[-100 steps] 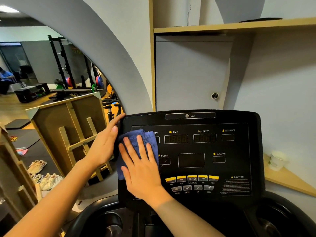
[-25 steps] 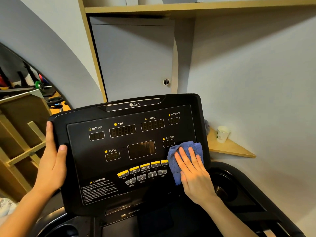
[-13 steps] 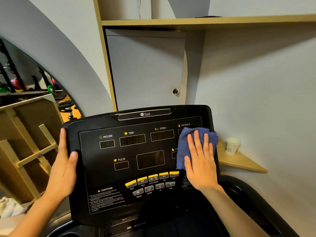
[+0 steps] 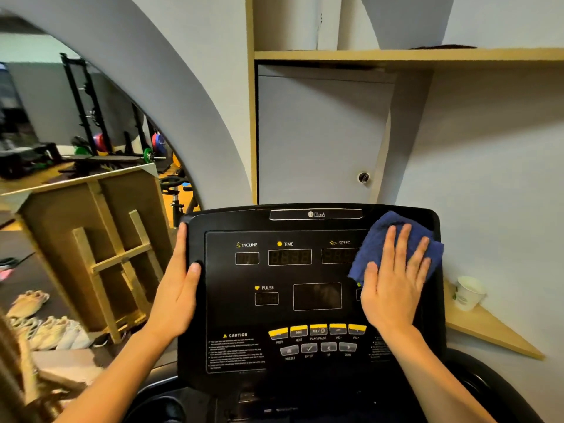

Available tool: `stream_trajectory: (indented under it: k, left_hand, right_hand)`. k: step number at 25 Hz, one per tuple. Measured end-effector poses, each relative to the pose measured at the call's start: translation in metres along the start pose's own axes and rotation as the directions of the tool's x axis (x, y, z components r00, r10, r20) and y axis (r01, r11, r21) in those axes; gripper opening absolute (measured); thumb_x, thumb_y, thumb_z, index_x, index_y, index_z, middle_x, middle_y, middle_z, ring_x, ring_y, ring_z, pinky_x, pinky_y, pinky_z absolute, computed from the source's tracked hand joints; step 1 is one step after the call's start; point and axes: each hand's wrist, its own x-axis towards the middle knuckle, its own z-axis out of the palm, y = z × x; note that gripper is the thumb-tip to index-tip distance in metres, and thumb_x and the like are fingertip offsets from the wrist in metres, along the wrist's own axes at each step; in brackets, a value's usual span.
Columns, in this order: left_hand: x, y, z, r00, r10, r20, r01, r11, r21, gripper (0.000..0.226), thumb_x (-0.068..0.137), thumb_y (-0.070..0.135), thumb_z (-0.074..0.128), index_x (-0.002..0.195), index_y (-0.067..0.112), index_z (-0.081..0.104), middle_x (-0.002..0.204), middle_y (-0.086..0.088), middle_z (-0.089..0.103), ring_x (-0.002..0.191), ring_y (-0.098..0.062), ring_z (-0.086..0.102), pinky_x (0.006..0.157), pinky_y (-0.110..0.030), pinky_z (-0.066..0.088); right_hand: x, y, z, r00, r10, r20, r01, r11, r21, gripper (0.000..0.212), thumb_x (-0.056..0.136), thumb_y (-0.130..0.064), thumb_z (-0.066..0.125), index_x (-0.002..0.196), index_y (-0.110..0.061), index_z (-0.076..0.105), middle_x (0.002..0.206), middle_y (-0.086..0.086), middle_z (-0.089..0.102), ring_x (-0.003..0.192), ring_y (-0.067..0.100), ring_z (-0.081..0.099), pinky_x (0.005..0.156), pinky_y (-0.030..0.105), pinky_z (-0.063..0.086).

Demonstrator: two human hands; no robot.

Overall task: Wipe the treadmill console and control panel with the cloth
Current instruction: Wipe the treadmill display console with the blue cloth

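The head view looked down at two hands on a black console. The right fingers were spread and flat, pointing up, and they pressed a blue cloth on the console's top right corner. The right hand lay flat on the cloth, not curled around it. The cloth was bunched, with its long side running from the top corner down toward the middle of the panel. It hid the end of the SPEED window.

The left fingers went behind the console's left edge, and the thumb lay on the front. So the left hand gripped that edge. Both bare arms came up from the bottom of the view.

The console was wide, with its long side going left to right, and its face tilted up toward the camera. At the top it said "TheA". Yellow and white words said INCLINE, TIME, SPEED and PULSE, each above a dark window. Low on the left it said CAUTION over tiny writing too small to read. A row of yellow buttons said PREV, NEXT, PLAY/PAUSE and VOL. The grey buttons below said PRESET and ENTER.

A white paper cup stood on a wood shelf to the right, near the console. A grey cabinet door was behind.
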Motion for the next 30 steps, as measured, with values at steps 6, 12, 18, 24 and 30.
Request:
stream_trajectory:
  k: [6, 12, 18, 24, 30]
  left_hand:
    - [0.001, -0.003, 0.0, 1.0, -0.004, 0.003, 0.003, 1.0, 0.028, 0.068, 0.093, 0.059, 0.027, 0.152, 0.053, -0.007, 0.16, 0.013, 0.028, 0.14, -0.011, 0.039, 0.099, -0.011, 0.033]
    - [0.001, -0.003, -0.001, 1.0, -0.004, 0.003, 0.004, 1.0, 0.03, 0.065, 0.096, 0.055, 0.028, 0.151, 0.055, -0.007, 0.16, 0.012, 0.03, 0.14, -0.01, 0.04, 0.105, -0.026, 0.036]
    - [0.0, -0.001, -0.002, 1.0, 0.004, 0.018, -0.004, 0.999, 0.041, 0.064, 0.099, 0.047, 0.029, 0.152, 0.052, -0.006, 0.158, 0.014, 0.033, 0.139, -0.009, 0.041, 0.113, -0.04, 0.037]
    - [-0.001, -0.001, -0.003, 1.0, 0.015, 0.017, -0.016, 0.999, 0.047, 0.064, 0.101, 0.043, 0.03, 0.153, 0.049, -0.005, 0.156, 0.015, 0.036, 0.136, -0.008, 0.044, 0.111, -0.047, 0.04]
    - [0.0, -0.001, -0.002, 1.0, 0.022, 0.014, -0.023, 0.999, 0.04, 0.065, 0.101, 0.04, 0.033, 0.154, 0.048, -0.004, 0.155, 0.012, 0.038, 0.136, -0.007, 0.045, 0.11, -0.047, 0.041]
  right_hand:
    - [0.009, -0.028, -0.001, 1.0, 0.027, -0.012, -0.027, 0.999, 0.028, 0.075, 0.096, -0.039, 0.03, 0.161, -0.015, 0.002, 0.169, 0.011, -0.001, 0.154, 0.042, -0.006, 0.122, 0.061, 0.008]
    - [0.012, -0.072, -0.004, 0.999, -0.045, 0.009, 0.045, 0.999, 0.028, 0.074, 0.097, -0.04, 0.029, 0.161, -0.013, 0.002, 0.169, 0.011, -0.004, 0.153, 0.043, -0.008, 0.122, 0.062, 0.007]
    - [-0.002, -0.127, -0.004, 0.986, -0.156, 0.06, 0.153, 0.987, 0.054, 0.076, 0.098, -0.043, 0.033, 0.161, -0.015, 0.003, 0.169, 0.011, -0.004, 0.153, 0.043, -0.011, 0.121, 0.062, 0.007]
    - [-0.02, -0.172, -0.004, 0.954, -0.283, 0.104, 0.274, 0.957, 0.095, 0.077, 0.098, -0.045, 0.037, 0.161, -0.016, 0.003, 0.169, 0.01, -0.001, 0.153, 0.043, -0.009, 0.121, 0.062, 0.008]
    - [-0.036, -0.192, -0.005, 0.895, -0.419, 0.153, 0.402, 0.907, 0.127, 0.076, 0.098, -0.046, 0.036, 0.161, -0.02, 0.001, 0.169, 0.006, -0.006, 0.153, 0.04, -0.012, 0.122, 0.061, 0.006]
